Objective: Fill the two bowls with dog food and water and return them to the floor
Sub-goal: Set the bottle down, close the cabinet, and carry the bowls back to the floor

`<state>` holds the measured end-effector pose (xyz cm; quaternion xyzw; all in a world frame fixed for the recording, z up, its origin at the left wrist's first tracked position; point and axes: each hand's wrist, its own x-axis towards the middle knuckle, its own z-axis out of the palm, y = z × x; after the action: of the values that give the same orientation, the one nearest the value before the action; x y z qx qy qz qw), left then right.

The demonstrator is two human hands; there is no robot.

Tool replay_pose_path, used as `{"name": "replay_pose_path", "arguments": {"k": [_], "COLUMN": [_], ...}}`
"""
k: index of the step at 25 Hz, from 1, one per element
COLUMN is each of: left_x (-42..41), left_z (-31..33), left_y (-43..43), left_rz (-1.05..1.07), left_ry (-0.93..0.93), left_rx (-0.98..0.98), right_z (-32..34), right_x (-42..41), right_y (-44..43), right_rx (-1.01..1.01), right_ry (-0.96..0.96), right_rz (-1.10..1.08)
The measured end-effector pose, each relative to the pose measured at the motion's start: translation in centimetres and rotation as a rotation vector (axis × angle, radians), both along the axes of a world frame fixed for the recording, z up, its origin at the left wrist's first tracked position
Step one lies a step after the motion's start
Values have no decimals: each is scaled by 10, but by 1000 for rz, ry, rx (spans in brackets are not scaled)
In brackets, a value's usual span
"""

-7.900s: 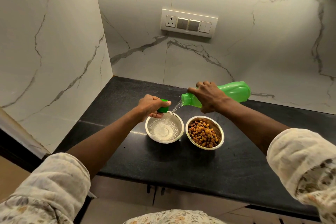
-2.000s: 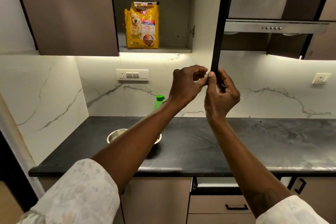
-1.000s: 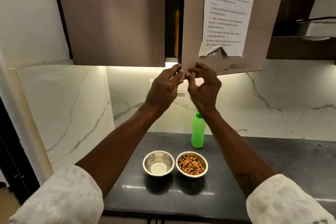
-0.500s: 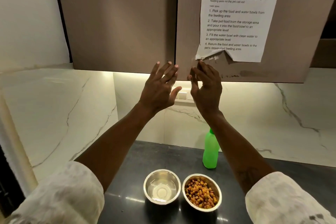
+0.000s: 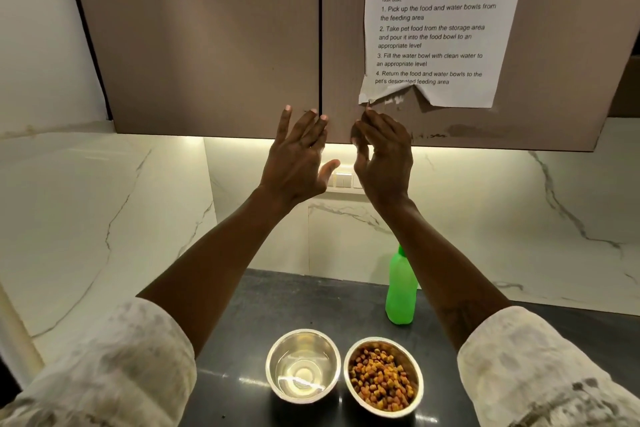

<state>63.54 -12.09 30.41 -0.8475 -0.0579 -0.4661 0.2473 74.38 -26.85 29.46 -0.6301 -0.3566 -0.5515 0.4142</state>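
Two steel bowls stand side by side on the black counter point(image 5: 277, 295). The left bowl point(image 5: 303, 365) holds clear water, the right bowl point(image 5: 383, 377) is full of brown and orange kibble. A capped green bottle point(image 5: 400, 291) stands upright behind the kibble bowl, partly hidden by my right forearm. My left hand point(image 5: 298, 156) and my right hand point(image 5: 382, 152) are raised in front of the bottom edge of the closed wall cabinet doors point(image 5: 214, 45), fingers spread, both empty.
A printed task sheet point(image 5: 436, 21) with a torn lower edge hangs on the right cabinet door. White marble walls enclose the counter at the left and back. A switch plate point(image 5: 343, 179) sits on the back wall between my hands.
The cabinet door swung shut and my hands let go of it and opened. The view tilted down slightly, bringing the bowls closer.
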Motion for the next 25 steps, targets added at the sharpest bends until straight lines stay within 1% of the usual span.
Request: {"name": "replay_pose_path", "arguments": {"k": [4,8,12,15,19,22,25], "left_x": [4,2,-7,-21,-38,-50,-67], "left_z": [1,2,-12,-36,-82,-127,-177], "left_y": [-1,-3,-2,2,5,9,12], "left_rz": [44,29,-44,-99,-93,-52,3], "left_ry": [53,88,127,141,229,335,457], "left_rx": [4,-29,-102,-142,-318,-444,-594], "right_z": [0,0,-20,-45,-90,-133,-178], "right_x": [3,0,-15,-21,-26,-27,-26], "right_y": [-1,-3,-9,-18,-27,-38,-54], "right_rx": [-48,-74,-102,-150,-250,-327,-458], "right_ry": [27,48,187,227,304,440,589], "right_rz": [-3,24,155,165,186,185,151]}}
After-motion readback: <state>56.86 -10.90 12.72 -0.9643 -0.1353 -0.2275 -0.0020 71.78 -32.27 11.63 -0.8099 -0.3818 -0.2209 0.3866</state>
